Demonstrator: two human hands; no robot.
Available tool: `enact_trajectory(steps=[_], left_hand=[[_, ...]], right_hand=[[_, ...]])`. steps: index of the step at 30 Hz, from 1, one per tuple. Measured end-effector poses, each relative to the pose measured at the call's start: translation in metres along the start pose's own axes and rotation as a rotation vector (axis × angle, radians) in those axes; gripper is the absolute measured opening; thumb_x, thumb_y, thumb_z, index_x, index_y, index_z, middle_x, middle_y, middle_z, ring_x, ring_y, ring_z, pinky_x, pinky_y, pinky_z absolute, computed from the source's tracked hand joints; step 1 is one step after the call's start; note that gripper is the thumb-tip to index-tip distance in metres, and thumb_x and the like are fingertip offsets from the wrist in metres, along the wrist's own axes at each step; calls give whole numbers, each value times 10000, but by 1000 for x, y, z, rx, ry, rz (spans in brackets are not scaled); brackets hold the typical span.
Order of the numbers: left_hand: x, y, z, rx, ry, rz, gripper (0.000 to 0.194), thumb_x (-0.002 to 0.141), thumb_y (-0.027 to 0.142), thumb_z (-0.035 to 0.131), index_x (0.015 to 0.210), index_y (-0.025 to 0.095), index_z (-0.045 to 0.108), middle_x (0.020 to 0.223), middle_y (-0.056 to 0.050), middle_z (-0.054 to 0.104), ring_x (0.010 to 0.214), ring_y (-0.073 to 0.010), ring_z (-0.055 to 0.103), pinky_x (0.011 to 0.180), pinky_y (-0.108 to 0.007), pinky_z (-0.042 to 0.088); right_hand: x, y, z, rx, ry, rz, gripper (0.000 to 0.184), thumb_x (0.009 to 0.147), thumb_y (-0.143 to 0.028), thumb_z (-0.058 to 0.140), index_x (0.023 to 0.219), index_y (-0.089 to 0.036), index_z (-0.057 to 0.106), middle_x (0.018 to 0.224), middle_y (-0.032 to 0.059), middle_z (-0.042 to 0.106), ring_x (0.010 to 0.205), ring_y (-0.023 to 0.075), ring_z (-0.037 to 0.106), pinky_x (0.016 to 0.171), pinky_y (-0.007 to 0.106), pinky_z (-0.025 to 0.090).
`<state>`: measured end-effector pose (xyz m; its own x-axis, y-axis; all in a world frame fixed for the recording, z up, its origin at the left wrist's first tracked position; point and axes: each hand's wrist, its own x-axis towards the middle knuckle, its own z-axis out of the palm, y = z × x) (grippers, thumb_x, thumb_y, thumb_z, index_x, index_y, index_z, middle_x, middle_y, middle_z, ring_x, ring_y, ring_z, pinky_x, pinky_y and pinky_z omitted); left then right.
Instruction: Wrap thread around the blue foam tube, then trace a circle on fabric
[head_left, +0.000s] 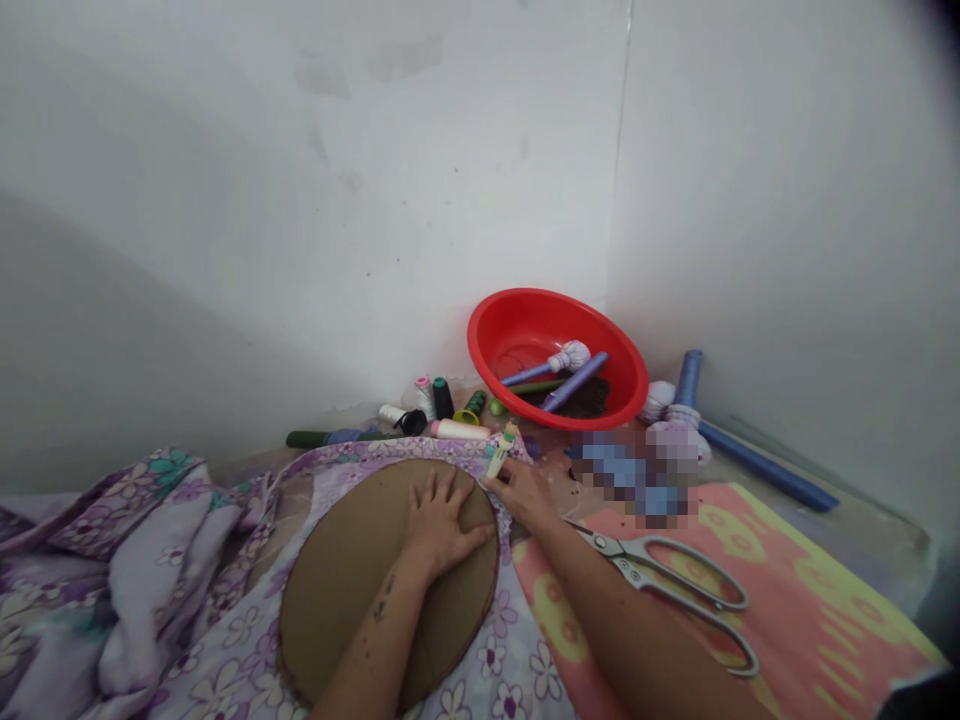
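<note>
At the far left of the frame, a bunched heap of floral cloth (127,590) spreads into a flatter, purple-flowered stretch under a round cardboard disc (341,610) at lower centre. Your left hand (442,525) lies flat on the disc, its fingers spread open. At the disc's upper right edge, your right hand (521,492) has its fingers closed on a stubby marker (500,452), which stands nearly upright with its tip hidden. The likeliest trouble is the disc creeping on the soft cloth if your left hand eases off, which could send the marker's tip astray and leave ink in the wrong spot. Your right forearm also lies close to the steel scissors (660,590), so a careless sweep could knock them. Along the back, from left to right, are thread spools (442,398), a red plastic basin (540,295) holding tied purple-and-white bundles, a pixelated patch (634,478) that hides whatever lies there, and a blue tube (765,465). A pink-and-yellow patterned mat (840,620) covers the lower right, though what lies beneath it is hard to tell. Scuffed white walls (315,180) meet in a corner behind everything.
</note>
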<state>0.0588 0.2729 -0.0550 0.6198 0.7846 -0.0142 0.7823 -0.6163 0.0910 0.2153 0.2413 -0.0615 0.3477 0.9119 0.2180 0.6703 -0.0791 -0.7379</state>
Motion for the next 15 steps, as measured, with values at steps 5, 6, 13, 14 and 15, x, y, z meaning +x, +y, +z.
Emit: enact_trajectory(steps=[5, 6, 13, 14, 15], left_hand=[[0, -2, 1, -11, 31, 22, 750, 639, 725, 298, 1260, 305, 336, 1399, -40, 197, 1266, -331, 65, 969, -556, 50], [-1, -2, 1, -15, 33, 24, 752, 639, 727, 294, 1260, 305, 337, 1399, -40, 199, 1266, -331, 65, 968, -558, 50], [-1, 1, -2, -10, -12, -22, 775, 634, 720, 309, 1284, 298, 299, 1408, -32, 168, 1271, -323, 35, 981, -535, 14], [-1, 1, -2, -10, -15, -21, 776, 634, 719, 310, 1287, 300, 291, 1407, -33, 170, 1270, -324, 35, 979, -539, 12], [-1, 1, -2, -11, -14, -19, 776, 634, 719, 309, 1288, 302, 288, 1406, -35, 177, 1270, -325, 37, 977, -542, 12]], right_hand=[[0, 3, 2, 18, 16, 8, 218, 683, -307, 543, 864, -229, 638, 752, 3, 658, 691, 162, 576, 558, 214, 374], [0, 3, 3, 23, 39, 7, 213, 684, -308, 540, 856, -227, 637, 742, 3, 655, 685, 162, 574, 561, 216, 376], [24, 1, 23, 162, 70, -41, 222, 698, -315, 524, 865, -200, 616, 744, 13, 647, 688, 160, 566, 612, 240, 410], [30, 0, 26, 184, 54, -53, 223, 695, -304, 528, 869, -194, 614, 760, 16, 648, 700, 162, 568, 620, 244, 415], [35, 0, 29, 197, 43, -61, 221, 689, -294, 535, 866, -188, 615, 770, 20, 650, 710, 167, 571, 627, 248, 418]])
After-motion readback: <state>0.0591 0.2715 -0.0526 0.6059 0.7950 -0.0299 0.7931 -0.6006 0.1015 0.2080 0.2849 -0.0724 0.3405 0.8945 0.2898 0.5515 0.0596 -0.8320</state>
